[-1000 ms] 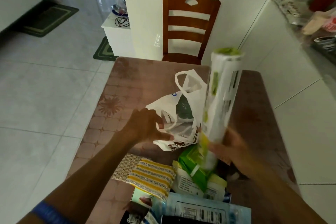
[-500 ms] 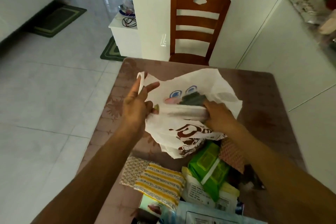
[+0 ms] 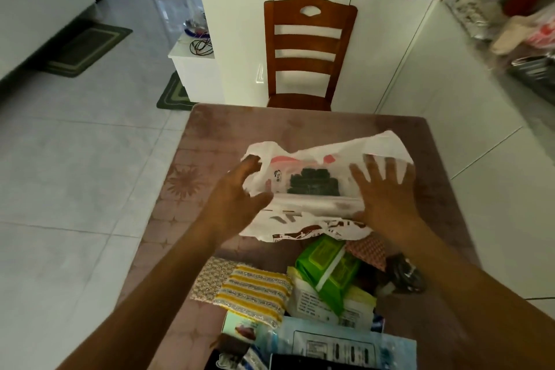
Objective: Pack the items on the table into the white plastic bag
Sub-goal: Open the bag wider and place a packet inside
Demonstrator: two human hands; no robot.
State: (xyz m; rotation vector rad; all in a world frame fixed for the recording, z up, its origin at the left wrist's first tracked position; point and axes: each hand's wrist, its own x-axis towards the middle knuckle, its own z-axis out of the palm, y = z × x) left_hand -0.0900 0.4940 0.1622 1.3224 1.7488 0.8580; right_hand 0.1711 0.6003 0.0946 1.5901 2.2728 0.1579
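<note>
The white plastic bag [image 3: 318, 159] lies flat across the middle of the table [image 3: 210, 135], with a long white roll [image 3: 315, 204] and a dark item [image 3: 312, 185] showing through its film. My left hand [image 3: 237, 198] hovers over the bag's left end, fingers spread and holding nothing. My right hand [image 3: 387, 192] is spread flat over the bag's right end. Nearer me lie a green wipes pack [image 3: 327, 270], a yellow striped cloth [image 3: 255, 291], a white labelled packet [image 3: 312, 300] and a blue packet [image 3: 336, 345].
A wooden chair [image 3: 309, 48] stands at the table's far edge against white cabinets [image 3: 390, 39]. A black object [image 3: 405, 273] and a red patterned cloth [image 3: 369, 249] lie at the right of the pile. Tiled floor [image 3: 75, 159] opens to the left.
The roll that my right hand held upright is now inside the bag. The bag has been laid flat, and both hands have let go and spread open over it.
</note>
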